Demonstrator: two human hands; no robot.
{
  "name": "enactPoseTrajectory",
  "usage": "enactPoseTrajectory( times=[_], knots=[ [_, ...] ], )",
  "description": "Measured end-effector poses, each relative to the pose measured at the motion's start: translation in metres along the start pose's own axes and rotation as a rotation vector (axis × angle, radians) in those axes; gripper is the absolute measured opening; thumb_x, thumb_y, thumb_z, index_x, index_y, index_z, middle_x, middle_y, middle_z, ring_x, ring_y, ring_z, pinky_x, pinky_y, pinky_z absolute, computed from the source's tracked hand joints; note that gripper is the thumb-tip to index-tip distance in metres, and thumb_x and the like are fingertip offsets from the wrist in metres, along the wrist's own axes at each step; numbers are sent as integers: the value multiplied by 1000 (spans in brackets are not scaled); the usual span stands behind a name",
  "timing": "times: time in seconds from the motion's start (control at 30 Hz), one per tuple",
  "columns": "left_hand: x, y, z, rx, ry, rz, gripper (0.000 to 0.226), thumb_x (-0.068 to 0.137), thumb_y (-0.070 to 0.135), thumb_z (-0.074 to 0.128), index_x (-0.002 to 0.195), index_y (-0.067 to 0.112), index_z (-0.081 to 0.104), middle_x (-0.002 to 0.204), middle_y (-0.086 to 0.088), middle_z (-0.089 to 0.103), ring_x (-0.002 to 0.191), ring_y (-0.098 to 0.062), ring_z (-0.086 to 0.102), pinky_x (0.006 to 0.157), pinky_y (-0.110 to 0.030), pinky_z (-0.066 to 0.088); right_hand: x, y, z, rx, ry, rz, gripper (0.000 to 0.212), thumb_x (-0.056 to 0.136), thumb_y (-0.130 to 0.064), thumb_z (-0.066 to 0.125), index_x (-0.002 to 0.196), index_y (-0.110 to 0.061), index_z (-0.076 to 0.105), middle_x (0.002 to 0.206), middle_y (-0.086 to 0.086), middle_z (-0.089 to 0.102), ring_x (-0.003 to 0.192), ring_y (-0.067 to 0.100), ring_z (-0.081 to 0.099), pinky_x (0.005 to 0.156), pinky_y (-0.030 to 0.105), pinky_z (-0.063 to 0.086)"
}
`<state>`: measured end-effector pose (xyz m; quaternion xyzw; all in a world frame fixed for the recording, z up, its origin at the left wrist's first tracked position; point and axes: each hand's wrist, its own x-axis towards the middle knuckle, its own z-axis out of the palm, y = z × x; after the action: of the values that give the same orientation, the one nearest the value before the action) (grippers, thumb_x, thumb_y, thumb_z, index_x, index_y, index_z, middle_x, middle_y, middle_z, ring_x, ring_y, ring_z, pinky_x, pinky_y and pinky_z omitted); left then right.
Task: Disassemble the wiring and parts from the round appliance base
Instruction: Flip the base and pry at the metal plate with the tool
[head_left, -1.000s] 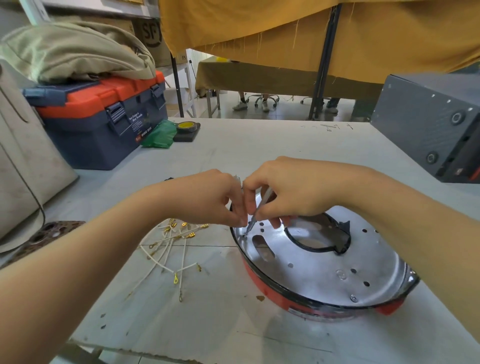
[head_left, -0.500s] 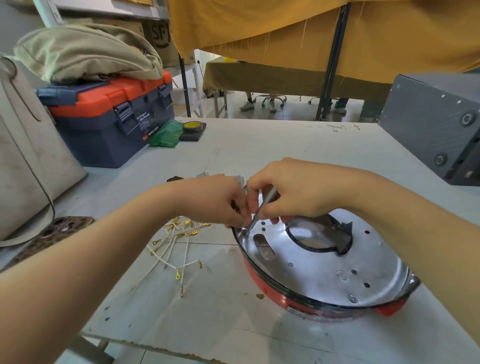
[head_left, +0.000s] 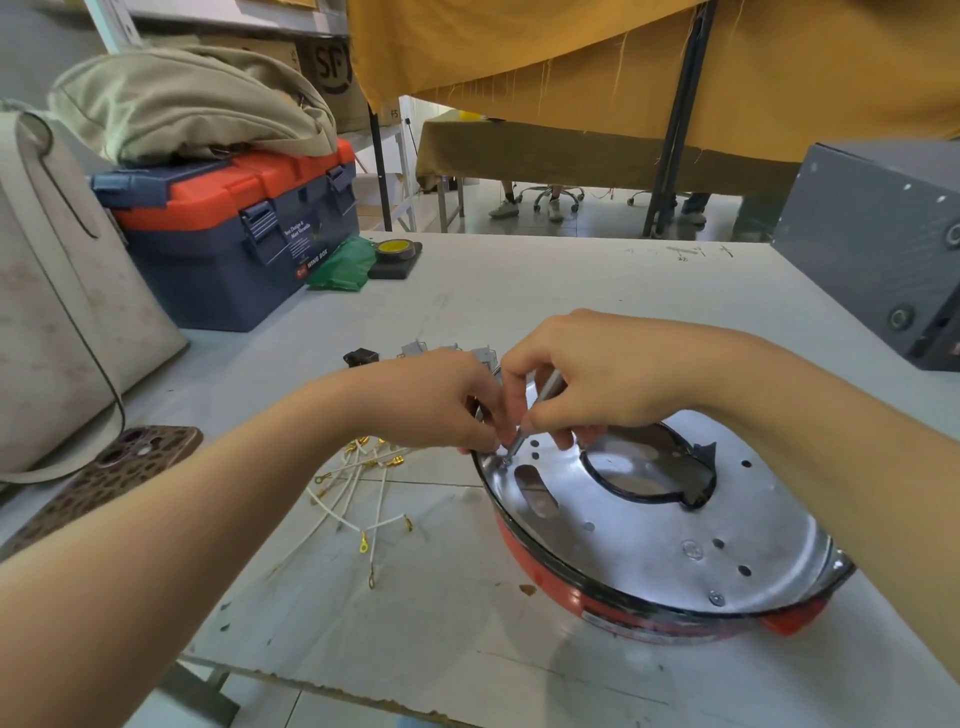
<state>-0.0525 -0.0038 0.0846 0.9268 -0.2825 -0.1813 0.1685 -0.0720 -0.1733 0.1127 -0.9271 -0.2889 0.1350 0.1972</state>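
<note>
Right hand (head_left: 608, 384) gripping screwdriver (head_left: 540, 402), tip on round appliance base (head_left: 649, 530); left hand (head_left: 441, 402) pinching its rim. Box (head_left: 332, 73) marked "SF".

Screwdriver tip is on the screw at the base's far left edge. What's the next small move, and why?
Probably keep turning the screwdriver in the right hand to back out the screw. Its tip sits on that screw in the plate of the base, and the left hand pinches right beside it, seemingly steadying. The wires already lie loose on the table.

Mustard cloth (head_left: 779, 67) drapes tables over a pale tiled floor (head_left: 597, 215).
</note>
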Motion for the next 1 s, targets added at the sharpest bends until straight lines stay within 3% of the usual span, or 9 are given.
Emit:
enactPoseTrajectory(
  times=[0.1,0.2,0.3,0.37,0.47,0.57,0.7,0.9,1.0],
  knots=[
    [-3,-5,6,-76,114,36,7,85,24,65,91,27,65,74,15,60,57,2,49,54,-11,35,3,-1,2,18,18,19,18,91,-29,63,79,-16,62,49,-3,65,40,6,58,45,12,45],
    [-6,-11,16,-154,245,78,18,85,21,66,102,25,65,96,18,55,62,3,49,60,-7,37,4,1,4,20,50,5,15,90,-23,63,77,-17,62,50,-4,64,41,2,57,45,9,40],
    [-9,-13,23,-164,303,111,11,87,19,65,92,28,70,107,13,51,70,0,48,65,-5,35,4,3,1,-13,40,-9,6,85,-20,68,80,-22,67,60,-8,66,52,0,60,52,10,44],
    [-10,-12,25,-167,306,118,9,87,19,65,85,27,70,100,17,50,72,1,48,66,-4,35,4,5,-1,-42,24,-14,6,83,-19,70,81,-25,69,64,-12,66,58,0,61,56,12,47],
    [-9,-12,25,-170,301,109,7,87,20,65,85,21,72,95,18,49,72,-2,48,66,-7,35,4,2,0,7,3,-10,5,85,-22,69,80,-21,67,59,-6,67,48,2,60,49,12,46],
    [-8,-12,25,-148,282,106,10,87,21,65,89,19,74,96,19,48,73,-4,48,65,-10,36,5,2,3,43,31,10,18,90,-29,64,78,-16,65,52,-1,67,41,5,59,44,11,42],
    [-9,-10,23,-142,262,85,10,87,23,65,84,21,75,103,18,49,69,-1,46,62,-9,34,4,3,3,31,33,0,12,88,-21,65,76,-19,64,53,-3,66,43,4,59,47,11,44],
    [-8,-8,20,-106,237,71,11,86,23,66,87,19,76,110,15,50,85,-9,53,75,-21,42,2,3,0,-42,32,-35,13,81,-19,70,76,-31,68,55,-23,59,59,-8,55,56,8,41],
    [-8,-7,20,-103,231,67,11,86,23,66,86,19,76,113,13,50,92,-13,54,79,-26,43,1,3,0,1,9,-25,6,85,-23,68,79,-23,69,58,-11,66,51,-2,59,51,9,44]
  ],
)
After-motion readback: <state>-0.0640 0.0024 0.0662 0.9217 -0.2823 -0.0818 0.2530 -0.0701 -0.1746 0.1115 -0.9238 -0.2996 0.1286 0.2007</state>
